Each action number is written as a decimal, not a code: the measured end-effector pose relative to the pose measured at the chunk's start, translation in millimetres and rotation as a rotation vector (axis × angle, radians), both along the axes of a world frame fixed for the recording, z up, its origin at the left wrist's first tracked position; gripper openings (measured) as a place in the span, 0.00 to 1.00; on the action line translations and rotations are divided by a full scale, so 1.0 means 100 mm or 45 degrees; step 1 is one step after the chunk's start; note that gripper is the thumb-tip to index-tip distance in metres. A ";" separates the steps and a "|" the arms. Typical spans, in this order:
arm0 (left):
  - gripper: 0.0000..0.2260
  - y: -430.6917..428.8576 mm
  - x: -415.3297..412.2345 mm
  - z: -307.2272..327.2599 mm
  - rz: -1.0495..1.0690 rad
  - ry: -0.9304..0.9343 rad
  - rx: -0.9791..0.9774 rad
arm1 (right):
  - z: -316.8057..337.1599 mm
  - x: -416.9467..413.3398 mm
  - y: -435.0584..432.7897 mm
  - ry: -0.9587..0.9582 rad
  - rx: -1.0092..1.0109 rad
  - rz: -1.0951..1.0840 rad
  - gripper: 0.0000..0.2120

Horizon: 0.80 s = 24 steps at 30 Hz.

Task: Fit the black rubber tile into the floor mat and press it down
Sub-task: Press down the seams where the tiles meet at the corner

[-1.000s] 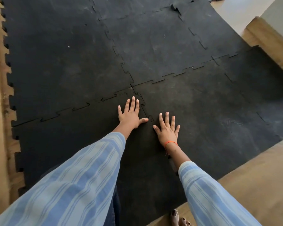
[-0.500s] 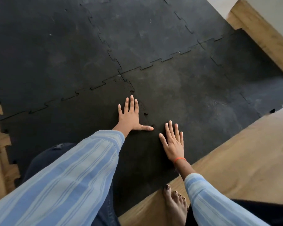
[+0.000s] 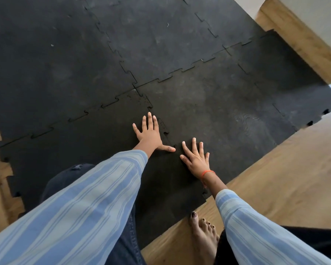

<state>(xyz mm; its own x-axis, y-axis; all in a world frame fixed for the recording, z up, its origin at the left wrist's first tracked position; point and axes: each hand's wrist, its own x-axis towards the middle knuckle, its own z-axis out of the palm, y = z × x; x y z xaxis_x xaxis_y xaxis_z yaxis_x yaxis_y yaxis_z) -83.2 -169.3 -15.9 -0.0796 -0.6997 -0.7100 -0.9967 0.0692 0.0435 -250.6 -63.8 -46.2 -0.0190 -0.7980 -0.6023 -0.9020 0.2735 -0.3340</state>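
The mat [image 3: 65, 60] of black interlocking squares fills most of the frame, from the upper left down to the middle, its toothed seams running in slanting lines that cross just above centre. Wood floor [image 3: 275, 178] shows along the lower right, in a strip at the left edge, and again at the upper right corner beside a pale wall.

The tile [image 3: 96, 142] lies at the lower centre and left of the frame, flat on the floor. Its upper edge is keyed into the mat along the slanting seam, and its right edge meets the neighbouring square [image 3: 218, 115] along a toothed seam that runs down between the two hands; near the hands the teeth look not quite level, though the dark surface makes this hard to judge.

Two blue striped sleeves [image 3: 75, 217] reach in from the bottom corners. A knee in dark denim [image 3: 65, 178] sits under the left one, on the tile. A bare foot [image 3: 203, 236] with dark nail polish rests on the wood at the bottom, just beside the tile's edge.

The left hand [image 3: 150, 133] lies palm down on the tile by the seam, fingers straight and spread, thumb pointing right. The right hand [image 3: 196, 159] is flat too, fingers fanned, just right of it across the seam, with an orange band [image 3: 208, 172] at the wrist. Neither hand grips anything.
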 end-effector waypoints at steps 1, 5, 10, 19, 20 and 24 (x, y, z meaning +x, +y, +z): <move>0.67 -0.01 -0.02 0.01 0.000 -0.026 0.019 | 0.01 0.02 0.00 0.016 0.013 0.022 0.25; 0.66 -0.05 -0.13 0.09 0.010 -0.151 0.098 | 0.00 0.10 0.08 0.075 0.016 0.071 0.25; 0.65 -0.02 -0.18 0.08 0.042 -0.156 0.059 | -0.03 0.14 0.14 0.131 -0.028 0.076 0.25; 0.66 0.05 -0.12 -0.04 0.064 -0.039 -0.053 | -0.13 0.15 0.15 0.041 -0.155 -0.063 0.27; 0.66 0.06 -0.10 -0.05 0.062 -0.010 -0.062 | -0.11 0.13 0.15 -0.031 -0.200 -0.103 0.27; 0.69 0.16 -0.11 -0.06 0.002 0.003 -0.043 | -0.01 -0.07 0.39 -0.398 -0.496 -0.596 0.25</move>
<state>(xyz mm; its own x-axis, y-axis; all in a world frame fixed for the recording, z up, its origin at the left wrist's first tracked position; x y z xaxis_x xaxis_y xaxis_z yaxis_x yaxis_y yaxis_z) -93.8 -153.4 -21.6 -0.0798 -0.7232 -0.6860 -0.9967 0.0690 0.0433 -257.2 -24.8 -47.5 -0.2867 -0.9077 -0.3064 -0.5634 0.4185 -0.7124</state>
